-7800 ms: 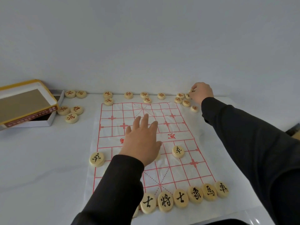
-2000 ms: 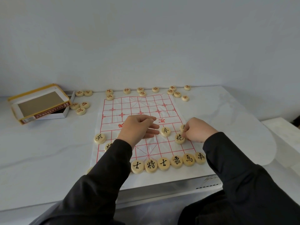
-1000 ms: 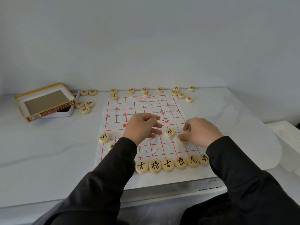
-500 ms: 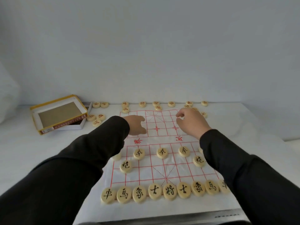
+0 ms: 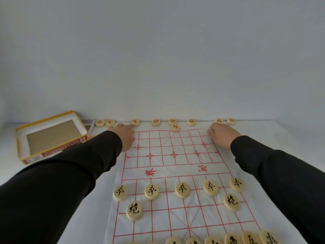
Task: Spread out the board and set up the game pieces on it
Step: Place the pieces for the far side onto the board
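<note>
The white paper board [image 5: 175, 169] with its red grid lies flat on the table. Black-lettered pieces stand on its near half: a row of pawns [image 5: 182, 189], two cannons [image 5: 134, 210] and a back row [image 5: 233, 240] cut off by the frame. Red-lettered pieces [image 5: 155, 122] lie loose along the far edge. My left hand [image 5: 125, 136] reaches to the board's far left corner, its fingers stretched over a partly hidden red piece beside another [image 5: 135, 122]. At the far right corner my right hand [image 5: 223, 136] has its fingers bent down; what is under them is hidden.
A yellow-edged box lid [image 5: 51, 136] lies at the far left, partly over its white tray [image 5: 89, 124]. Two red pieces [image 5: 105, 122] sit beside the tray. A plain wall rises right behind the table's far edge.
Both hands have moved away from me, from the board's middle to its far corners: the left to the left, the right to the right. The view has dropped closer to the board.
</note>
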Action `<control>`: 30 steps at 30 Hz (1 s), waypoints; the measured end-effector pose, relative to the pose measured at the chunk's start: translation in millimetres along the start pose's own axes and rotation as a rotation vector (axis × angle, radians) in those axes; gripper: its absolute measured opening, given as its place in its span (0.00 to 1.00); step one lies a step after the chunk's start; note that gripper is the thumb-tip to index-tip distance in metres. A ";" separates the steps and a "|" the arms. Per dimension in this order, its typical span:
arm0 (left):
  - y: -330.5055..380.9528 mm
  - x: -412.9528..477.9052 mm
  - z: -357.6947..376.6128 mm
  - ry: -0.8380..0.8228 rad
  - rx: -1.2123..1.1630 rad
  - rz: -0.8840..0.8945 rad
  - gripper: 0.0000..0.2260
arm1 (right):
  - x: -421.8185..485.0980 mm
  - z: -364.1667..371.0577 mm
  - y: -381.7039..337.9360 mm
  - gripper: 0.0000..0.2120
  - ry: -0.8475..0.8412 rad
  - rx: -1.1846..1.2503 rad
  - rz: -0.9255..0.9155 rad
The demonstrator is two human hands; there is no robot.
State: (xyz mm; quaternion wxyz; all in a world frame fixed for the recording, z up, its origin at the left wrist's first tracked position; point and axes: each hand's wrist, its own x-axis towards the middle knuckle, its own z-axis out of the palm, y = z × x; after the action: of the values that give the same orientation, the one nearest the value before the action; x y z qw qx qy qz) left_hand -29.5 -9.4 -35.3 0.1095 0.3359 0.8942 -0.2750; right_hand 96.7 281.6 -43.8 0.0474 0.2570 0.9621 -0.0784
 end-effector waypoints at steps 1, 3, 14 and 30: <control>-4.8 2.2 4.6 0.001 0.039 -0.017 0.15 | 1.2 0.7 5.2 0.19 0.002 -0.022 0.012; -10.8 4.1 9.3 0.003 0.022 -0.087 0.16 | 1.8 -0.2 12.8 0.21 0.019 -0.095 0.044; 30.4 36.4 -28.6 0.311 -0.194 0.105 0.33 | 13.6 6.5 -93.7 0.17 0.190 -0.027 -0.569; 1.4 30.7 -12.4 0.379 0.151 -0.025 0.18 | 51.3 3.9 -39.1 0.15 0.272 -0.415 -0.511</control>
State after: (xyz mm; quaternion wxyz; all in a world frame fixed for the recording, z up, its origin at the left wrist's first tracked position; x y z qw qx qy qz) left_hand -51.8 15.1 -37.4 -0.0896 0.3779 0.8796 -0.2746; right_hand 32.9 272.5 -49.4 -0.0510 0.0010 0.9882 0.1442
